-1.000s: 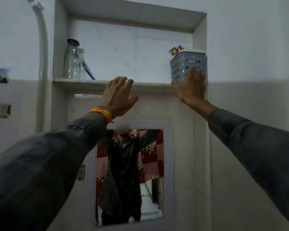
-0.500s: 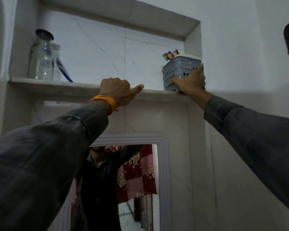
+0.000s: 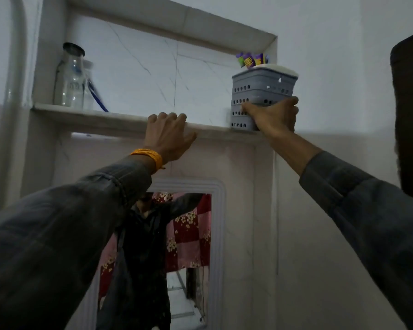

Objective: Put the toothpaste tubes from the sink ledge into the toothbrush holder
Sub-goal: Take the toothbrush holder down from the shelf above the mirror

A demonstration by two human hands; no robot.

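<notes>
The right hand (image 3: 273, 116) holds a closed grip on the grey holder (image 3: 260, 91) on the shelf (image 3: 100, 116), hiding its lower corner, while the left hand (image 3: 167, 136) lies open on the shelf edge left of it, toothpaste tubes unclear.

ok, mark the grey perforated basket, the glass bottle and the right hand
grey perforated basket (image 3: 260, 91): head view, front wall above the fingers.
glass bottle (image 3: 71, 79): head view, middle of the clear body.
right hand (image 3: 272, 116): head view, back of the hand gripping the basket's lower part.

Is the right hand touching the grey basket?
Touching. The head view shows the right hand wrapped around the lower part of the basket, fingers pressed against its perforated wall.
</notes>
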